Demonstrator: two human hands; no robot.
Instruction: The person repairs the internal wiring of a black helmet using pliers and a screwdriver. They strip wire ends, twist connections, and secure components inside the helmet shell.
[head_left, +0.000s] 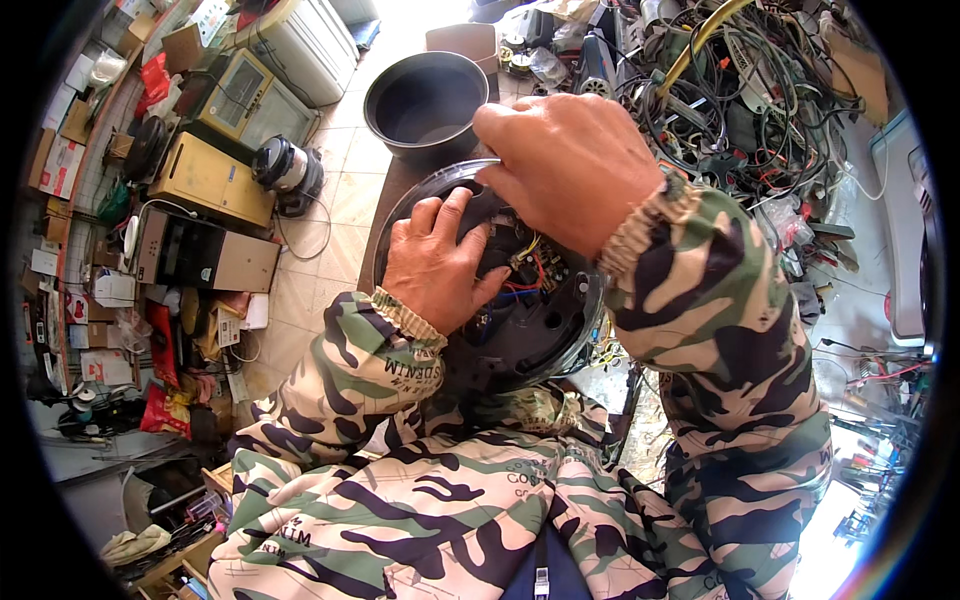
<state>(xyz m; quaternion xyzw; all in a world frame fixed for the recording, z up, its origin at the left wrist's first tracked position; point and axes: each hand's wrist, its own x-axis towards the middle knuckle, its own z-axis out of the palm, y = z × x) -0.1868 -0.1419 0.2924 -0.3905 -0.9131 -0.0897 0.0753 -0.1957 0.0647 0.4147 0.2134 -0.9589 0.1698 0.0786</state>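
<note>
A round black appliance housing [520,340] lies open in front of me, with coloured wires [535,260] and small parts inside it. My left hand [437,255] rests over the left part of this housing, fingers apart and thumb stretched toward the wires. Above the far rim, my right hand [570,165] is closed, thumb and fingers bent together and pointing left. Whatever those fingers may hold is hidden by the hand. Just beyond the housing stands a deep dark cooking pot [425,105].
Tangled cables [740,90] and parts are heaped at the far right. On the left, a small appliance [288,170] stands on the tiled floor beside a yellow box-shaped unit [212,180]. Cluttered shelves [75,250] line the left edge. A white bin-like object [905,220] stands at the right.
</note>
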